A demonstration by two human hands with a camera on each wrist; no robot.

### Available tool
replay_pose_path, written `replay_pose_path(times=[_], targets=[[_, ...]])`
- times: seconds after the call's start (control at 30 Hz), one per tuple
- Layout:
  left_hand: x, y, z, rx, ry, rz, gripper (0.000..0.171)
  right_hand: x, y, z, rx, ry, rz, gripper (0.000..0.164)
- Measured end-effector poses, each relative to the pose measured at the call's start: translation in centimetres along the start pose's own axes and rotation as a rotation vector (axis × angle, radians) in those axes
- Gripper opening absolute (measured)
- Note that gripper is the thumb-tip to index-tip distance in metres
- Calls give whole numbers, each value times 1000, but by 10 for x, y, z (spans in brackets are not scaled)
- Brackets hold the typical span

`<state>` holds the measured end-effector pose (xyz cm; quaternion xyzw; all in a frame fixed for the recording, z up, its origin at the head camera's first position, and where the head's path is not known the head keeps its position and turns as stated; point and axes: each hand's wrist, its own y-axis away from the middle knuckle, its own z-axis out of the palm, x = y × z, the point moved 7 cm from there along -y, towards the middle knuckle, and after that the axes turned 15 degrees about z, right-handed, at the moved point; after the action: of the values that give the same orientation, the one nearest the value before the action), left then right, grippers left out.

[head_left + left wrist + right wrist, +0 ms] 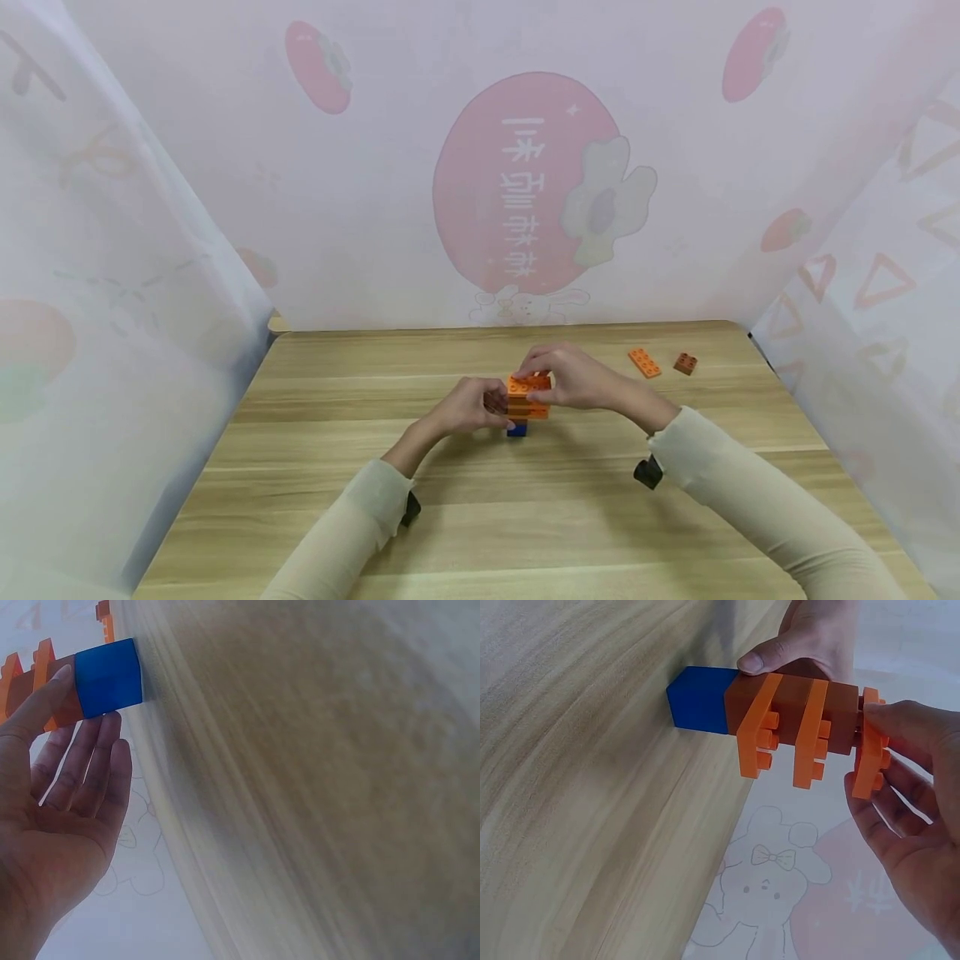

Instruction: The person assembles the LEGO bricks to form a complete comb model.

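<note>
A tower of toy building bricks stands in the middle of the wooden table. Its base is a blue brick, and brown bricks alternate above with orange plates that jut out to one side. My left hand steadies the tower low down, thumb on the lowest brown brick and fingers on the opposite side. At the top, my right hand pinches another orange plate by its edges. That plate sits at the studs of the uppermost brown brick, slightly tilted, with some studs showing in the gap.
Farther back on the right of the table lie a loose orange plate and a small brown brick. A pale printed curtain encloses the back and both sides.
</note>
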<state>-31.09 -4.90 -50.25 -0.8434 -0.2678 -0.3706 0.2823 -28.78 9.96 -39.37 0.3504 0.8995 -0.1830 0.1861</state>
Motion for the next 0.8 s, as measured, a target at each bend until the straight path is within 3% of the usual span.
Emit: replay_pose_path(times=[0.17,0.8], targets=[[1,1,2,-1,25,-1,28,0,0,1,34,9,-26,23],[1,0,0,-17,-6,10,27,0,-3,1,54,-17,32,21]])
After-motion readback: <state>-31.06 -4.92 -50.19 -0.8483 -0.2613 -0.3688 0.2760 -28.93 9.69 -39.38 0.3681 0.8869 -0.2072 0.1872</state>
